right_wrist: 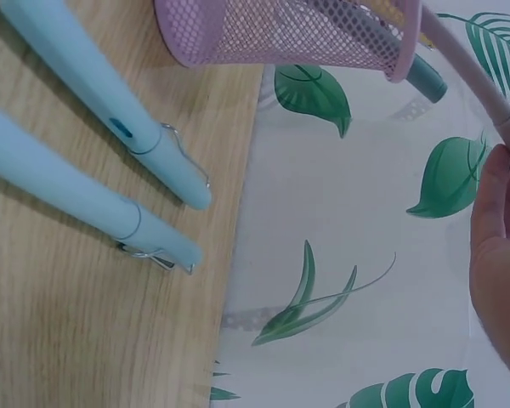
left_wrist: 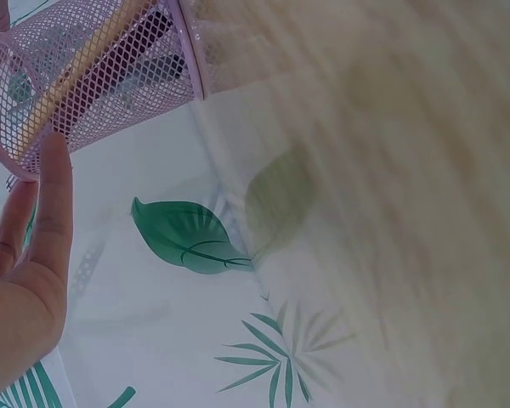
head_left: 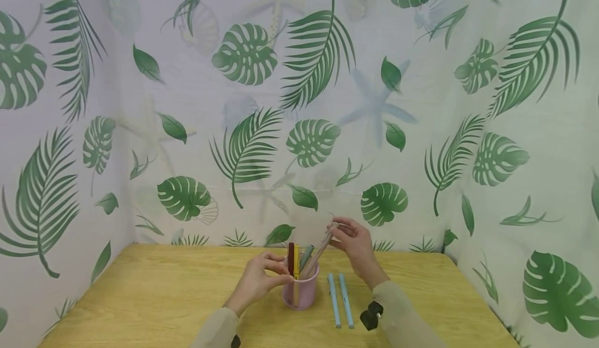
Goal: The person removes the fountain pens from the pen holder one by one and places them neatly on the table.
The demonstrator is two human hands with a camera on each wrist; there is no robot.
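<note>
A pink mesh pen holder (head_left: 306, 294) stands upright on the table. My left hand (head_left: 261, 279) holds it near the rim, thumb in front and fingers at the back left. Inside stand a dark red pen (head_left: 291, 258), a yellow pen (head_left: 297, 265) and a grey-green pen (head_left: 306, 256). My right hand (head_left: 354, 244) pinches the upper end of a pale pink pen (right_wrist: 472, 70), which leans right with its lower part inside the holder. Two light blue pens (head_left: 334, 302) lie side by side to the right of the holder, below my right hand; their clips show in the right wrist view.
The wooden table (head_left: 178, 285) ends at the back against a white cloth (head_left: 252, 223) printed with green leaves, which also hangs at both sides. A dark object (head_left: 372, 315) sits at my right sleeve.
</note>
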